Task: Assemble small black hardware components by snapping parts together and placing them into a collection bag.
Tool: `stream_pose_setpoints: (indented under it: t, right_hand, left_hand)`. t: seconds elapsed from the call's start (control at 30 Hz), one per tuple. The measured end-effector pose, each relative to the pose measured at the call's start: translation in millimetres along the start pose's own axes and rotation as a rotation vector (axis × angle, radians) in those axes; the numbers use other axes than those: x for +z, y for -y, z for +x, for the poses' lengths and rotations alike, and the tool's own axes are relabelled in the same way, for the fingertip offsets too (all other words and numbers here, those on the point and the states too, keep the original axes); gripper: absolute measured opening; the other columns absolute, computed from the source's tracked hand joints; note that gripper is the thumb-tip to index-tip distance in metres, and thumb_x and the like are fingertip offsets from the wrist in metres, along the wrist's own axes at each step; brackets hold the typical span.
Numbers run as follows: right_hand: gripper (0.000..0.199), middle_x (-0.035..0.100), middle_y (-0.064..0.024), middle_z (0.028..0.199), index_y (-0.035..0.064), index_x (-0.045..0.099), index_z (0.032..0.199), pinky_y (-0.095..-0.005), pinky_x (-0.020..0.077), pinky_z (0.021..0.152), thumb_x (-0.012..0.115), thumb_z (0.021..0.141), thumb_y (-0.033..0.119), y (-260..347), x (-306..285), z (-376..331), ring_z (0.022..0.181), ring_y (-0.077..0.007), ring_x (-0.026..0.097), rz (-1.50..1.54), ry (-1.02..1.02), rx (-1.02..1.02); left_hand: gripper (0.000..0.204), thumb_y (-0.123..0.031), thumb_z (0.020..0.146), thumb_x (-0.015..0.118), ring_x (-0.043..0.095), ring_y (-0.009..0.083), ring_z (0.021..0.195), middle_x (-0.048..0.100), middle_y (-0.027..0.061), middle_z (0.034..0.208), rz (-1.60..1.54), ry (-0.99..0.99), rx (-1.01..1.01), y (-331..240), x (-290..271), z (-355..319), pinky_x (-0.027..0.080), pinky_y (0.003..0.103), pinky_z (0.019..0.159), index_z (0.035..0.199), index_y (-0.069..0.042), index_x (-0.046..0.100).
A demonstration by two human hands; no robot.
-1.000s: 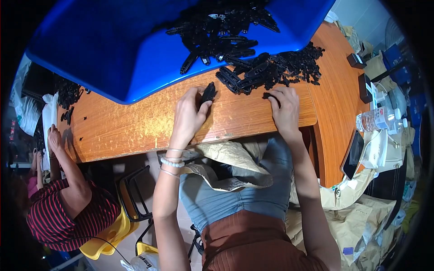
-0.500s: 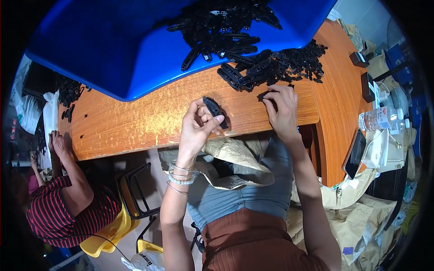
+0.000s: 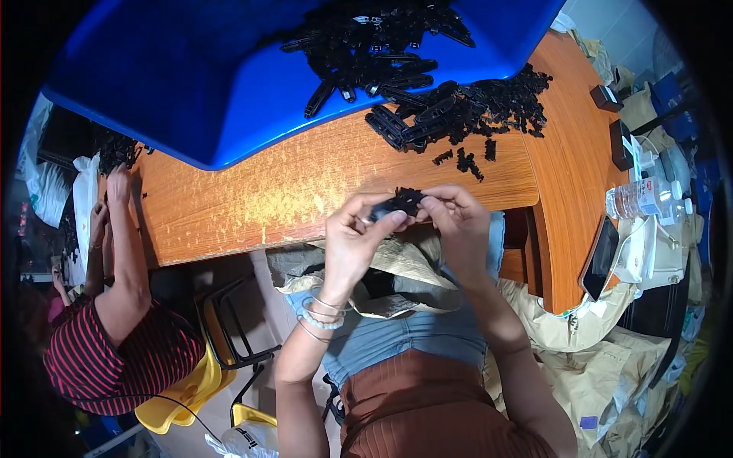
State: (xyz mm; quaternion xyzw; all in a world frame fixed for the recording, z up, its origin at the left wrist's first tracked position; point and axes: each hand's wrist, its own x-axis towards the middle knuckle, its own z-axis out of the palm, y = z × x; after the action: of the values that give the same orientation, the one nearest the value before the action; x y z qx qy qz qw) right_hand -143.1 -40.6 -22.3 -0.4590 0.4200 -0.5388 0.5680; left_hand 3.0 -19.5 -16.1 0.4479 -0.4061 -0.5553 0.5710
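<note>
Over the table's front edge my two hands meet. My left hand [image 3: 357, 235] is closed on an elongated black plastic part [image 3: 384, 209], slightly blurred. Against it, my right hand [image 3: 458, 221] pinches a small jagged black piece [image 3: 410, 200]. Just beyond them lie a few loose small jagged black pieces [image 3: 468, 162]. A heap of long oval black parts [image 3: 408, 126] and small jagged black pieces [image 3: 511, 103] spreads along the bin's near edge. More long black parts [image 3: 370, 72] fill part of the tilted blue bin [image 3: 267, 99].
A wooden table [image 3: 252, 206] carries everything. At right are a phone [image 3: 600, 259], water bottles [image 3: 640, 200] and small black boxes [image 3: 607, 98]. An open brown paper bag [image 3: 405, 278] rests by my lap. At left, a co-worker in a striped shirt [image 3: 114, 351] reaches toward another black pile [image 3: 114, 149].
My right hand has left the table with a small jagged piece and come to the part in my left hand, which has turned flatter. The co-worker's arm has reached further forward.
</note>
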Motion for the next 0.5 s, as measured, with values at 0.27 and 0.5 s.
stream_pose_setpoints:
  t: [0.27, 0.5]
  right_hand:
    - [0.007, 0.062, -0.0055, 0.088, -0.0018, 0.063, 0.088, -0.0212, 0.0468, 0.069, 0.059, 0.082, -0.002, 12, 2, -1, 0.078, -0.0084, 0.058, -0.159, 0.151, -0.056]
    - [0.007, 0.06, -0.0103, 0.09, -0.0003, 0.061, 0.084, -0.0291, 0.0451, 0.071, 0.06, 0.077, -0.001, 11, -6, -2, 0.078, -0.0204, 0.058, -0.662, 0.137, -0.515]
  left_hand:
    - [0.039, 0.015, 0.075, 0.062, 0.064, 0.0146, 0.082, 0.062, 0.0088, 0.09, -0.121, 0.062, -0.067, -9, 0, -7, 0.053, 0.023, 0.074, 0.11, 0.003, 0.049]
    - [0.028, 0.011, 0.078, 0.062, 0.066, 0.0142, 0.076, 0.065, 0.0089, 0.082, -0.026, 0.077, -0.092, -12, -12, -9, 0.054, 0.021, 0.068, 0.102, 0.004, 0.05]
